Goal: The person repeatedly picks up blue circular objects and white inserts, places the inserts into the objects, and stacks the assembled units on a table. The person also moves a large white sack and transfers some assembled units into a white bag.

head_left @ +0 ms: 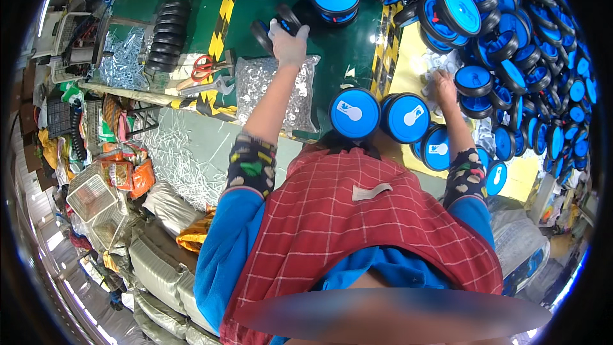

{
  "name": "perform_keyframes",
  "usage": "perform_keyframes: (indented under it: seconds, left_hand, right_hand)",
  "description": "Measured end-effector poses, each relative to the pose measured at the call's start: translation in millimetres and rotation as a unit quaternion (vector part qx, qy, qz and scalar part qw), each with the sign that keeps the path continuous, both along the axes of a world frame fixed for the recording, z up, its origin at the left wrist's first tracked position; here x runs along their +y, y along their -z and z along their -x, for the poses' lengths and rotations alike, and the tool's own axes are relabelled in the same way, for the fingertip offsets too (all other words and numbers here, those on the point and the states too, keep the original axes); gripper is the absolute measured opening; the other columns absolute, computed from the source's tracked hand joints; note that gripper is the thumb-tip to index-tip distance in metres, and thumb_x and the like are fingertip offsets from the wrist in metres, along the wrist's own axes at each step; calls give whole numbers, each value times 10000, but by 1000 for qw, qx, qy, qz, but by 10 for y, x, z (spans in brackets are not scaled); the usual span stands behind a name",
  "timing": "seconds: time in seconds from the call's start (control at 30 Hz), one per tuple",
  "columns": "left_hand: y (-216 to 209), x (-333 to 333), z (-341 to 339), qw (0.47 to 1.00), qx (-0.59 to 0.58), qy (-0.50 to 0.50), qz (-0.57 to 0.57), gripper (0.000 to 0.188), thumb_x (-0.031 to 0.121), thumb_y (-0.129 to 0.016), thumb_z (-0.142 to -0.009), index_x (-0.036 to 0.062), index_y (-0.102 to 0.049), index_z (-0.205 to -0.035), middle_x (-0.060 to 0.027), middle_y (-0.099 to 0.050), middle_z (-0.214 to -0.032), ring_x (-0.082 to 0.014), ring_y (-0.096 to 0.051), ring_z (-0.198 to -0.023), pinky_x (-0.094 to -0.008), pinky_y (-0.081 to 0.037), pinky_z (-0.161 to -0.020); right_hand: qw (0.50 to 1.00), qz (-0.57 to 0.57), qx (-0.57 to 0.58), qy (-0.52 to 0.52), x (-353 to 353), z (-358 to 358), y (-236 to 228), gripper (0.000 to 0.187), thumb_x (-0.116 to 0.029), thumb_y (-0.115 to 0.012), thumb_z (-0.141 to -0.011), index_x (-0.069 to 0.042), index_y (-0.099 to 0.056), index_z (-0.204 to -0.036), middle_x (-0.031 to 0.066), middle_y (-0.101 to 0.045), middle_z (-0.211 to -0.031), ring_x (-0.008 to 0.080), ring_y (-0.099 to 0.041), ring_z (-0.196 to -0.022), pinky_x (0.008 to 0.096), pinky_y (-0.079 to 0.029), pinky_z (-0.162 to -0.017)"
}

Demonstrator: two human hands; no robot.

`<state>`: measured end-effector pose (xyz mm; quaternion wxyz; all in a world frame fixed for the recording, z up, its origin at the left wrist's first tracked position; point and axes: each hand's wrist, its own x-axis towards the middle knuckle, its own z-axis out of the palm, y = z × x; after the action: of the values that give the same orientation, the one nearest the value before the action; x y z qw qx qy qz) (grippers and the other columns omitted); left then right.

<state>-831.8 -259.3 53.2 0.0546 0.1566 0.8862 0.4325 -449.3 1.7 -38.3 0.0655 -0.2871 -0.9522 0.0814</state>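
In a pale glove, my left hand [288, 45] reaches forward over the green table, its fingers closed round a pair of black-rimmed wheels [290, 20]. Just below that hand lies a clear bag of small metal washers [271, 92]. My right hand [442, 91] is at the edge of a heap of crumpled white pieces [444, 62], fingers curled together; what they grip, if anything, is hidden. Close to my body stand a blue-faced wheel [354, 112] with a white sticker and a second stickered wheel [408, 118].
Loose blue wheels [504, 45] pile high on the right. Further left are a stack of black rings [169, 35], many long bolts [123, 57] and red-handled scissors [203, 68]. Yellow-black tape [384, 48] crosses the table. White strips [182, 153] litter the floor.
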Motion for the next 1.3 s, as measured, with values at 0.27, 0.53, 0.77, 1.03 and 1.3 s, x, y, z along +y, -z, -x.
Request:
perform_keyframes:
  seconds: [0.27, 0.53, 0.77, 1.03, 1.3]
  left_hand:
    - [-81, -156, -149, 894, -312, 64, -315, 388, 232, -584, -905, -4, -549, -1211, -97, -642, -1014, -179, -594, -917, -331, -482, -855]
    - [919, 179, -706, 939, -179, 229, -184, 387, 319, -582, -959, 38, -592, -1224, -127, -648, -1085, -256, -593, -1047, -332, -452, -940]
    - [824, 792, -76, 970, 54, 211, -109, 339, 358, -512, -973, 56, -663, -1007, -250, -626, -1027, -439, -587, -934, -486, -473, -850]
    - [721, 58, -786, 899, -326, 288, -62, 455, 309, -580, -954, 21, -497, -1296, -223, -579, -1223, -322, -553, -1156, -362, -419, -998]
    - [1163, 352, -446, 894, -174, 391, -132, 444, 183, -588, -950, 31, -458, -1346, -192, -557, -1260, -273, -562, -1143, -363, -472, -975]
  right_hand:
    - [939, 214, 182, 197, -711, 401, -912, 263, -182, -632, -891, -40, -574, -1105, 181, -611, -715, 333, -612, -625, 409, -471, -590]
    - [826, 461, 306, 104, -1291, 1205, -1177, 318, -51, -646, -922, -31, -613, -1237, 12, -628, -933, 71, -549, -813, 239, -463, -714]
    - [968, 160, 192, 31, -1358, 1551, -1111, 307, -62, -693, -841, -22, -638, -1141, 169, -625, -1079, 365, -610, -918, 381, -513, -830]
    - [993, 50, 108, 21, -1438, 1649, -1153, 279, -45, -715, -741, -44, -648, -1012, 139, -618, -1074, 351, -585, -982, 413, -517, -842]
    - [980, 54, 160, -101, -1305, 1832, -1060, 196, -80, -702, -792, -62, -685, -987, 123, -641, -1092, 323, -597, -1002, 377, -498, -906]
